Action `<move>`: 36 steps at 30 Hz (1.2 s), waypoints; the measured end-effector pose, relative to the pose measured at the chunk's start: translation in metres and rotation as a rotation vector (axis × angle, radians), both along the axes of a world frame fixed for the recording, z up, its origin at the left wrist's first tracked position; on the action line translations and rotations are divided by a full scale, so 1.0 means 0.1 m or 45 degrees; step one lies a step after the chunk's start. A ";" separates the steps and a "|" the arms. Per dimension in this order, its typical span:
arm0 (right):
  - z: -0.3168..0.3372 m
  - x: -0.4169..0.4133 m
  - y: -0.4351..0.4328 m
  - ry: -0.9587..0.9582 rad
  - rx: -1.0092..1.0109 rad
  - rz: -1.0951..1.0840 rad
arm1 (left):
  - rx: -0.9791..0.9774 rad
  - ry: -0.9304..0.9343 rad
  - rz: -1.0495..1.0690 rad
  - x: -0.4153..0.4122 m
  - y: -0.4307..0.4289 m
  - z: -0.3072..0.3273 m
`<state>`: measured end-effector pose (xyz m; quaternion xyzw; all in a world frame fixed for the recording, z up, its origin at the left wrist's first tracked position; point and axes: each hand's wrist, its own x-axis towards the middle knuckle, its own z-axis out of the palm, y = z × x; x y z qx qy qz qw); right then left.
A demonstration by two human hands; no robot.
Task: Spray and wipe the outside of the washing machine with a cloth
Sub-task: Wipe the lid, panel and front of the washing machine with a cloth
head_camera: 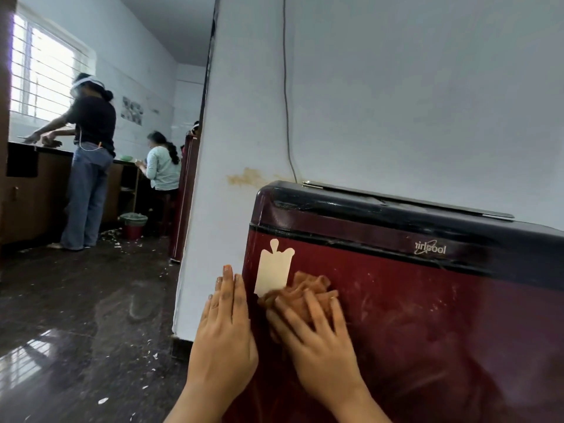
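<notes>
A dark red washing machine (427,315) with a black top stands against the white wall on the right. Its front shows pale smears and a cream sticker (273,270). My right hand (320,346) presses a crumpled orange-brown cloth (305,293) flat against the red front, just right of the sticker. Flat against the machine's left front corner lies my left hand (224,331), fingers straight and together, holding nothing. No spray bottle is in view.
A white wall corner (210,209) sits just left of the machine. A black cable (287,102) runs down the wall behind it. Dark glossy floor (76,315) with white scraps spreads left. Two people work at a kitchen counter (39,151) far left, near a red bin (132,224).
</notes>
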<state>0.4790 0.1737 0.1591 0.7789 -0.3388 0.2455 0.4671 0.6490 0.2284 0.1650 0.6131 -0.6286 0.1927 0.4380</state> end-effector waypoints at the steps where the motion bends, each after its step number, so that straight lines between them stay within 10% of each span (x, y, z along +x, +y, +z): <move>1: 0.08 0.01 0.00 -0.118 0.021 -0.034 | -0.015 -0.007 -0.026 -0.05 0.01 0.01; 7: 0.20 0.03 -0.01 0.161 0.029 0.111 | -0.052 0.003 -0.163 -0.35 0.02 0.15; 19: -0.11 -0.87 0.00 -0.783 0.007 -0.316 | 0.063 -0.296 -0.109 -0.67 -0.11 -0.10; 25: -0.12 -1.01 0.00 -0.517 -0.010 -0.299 | 0.013 -0.288 -0.108 -0.91 -0.19 -0.07; 30: 0.04 -1.47 0.08 -1.173 0.056 -0.460 | -0.016 -0.354 -0.184 -1.30 -0.23 -0.05; 36: -0.20 -1.82 0.14 -0.642 0.073 -0.475 | -0.012 -0.384 -0.174 -1.55 -0.27 -0.03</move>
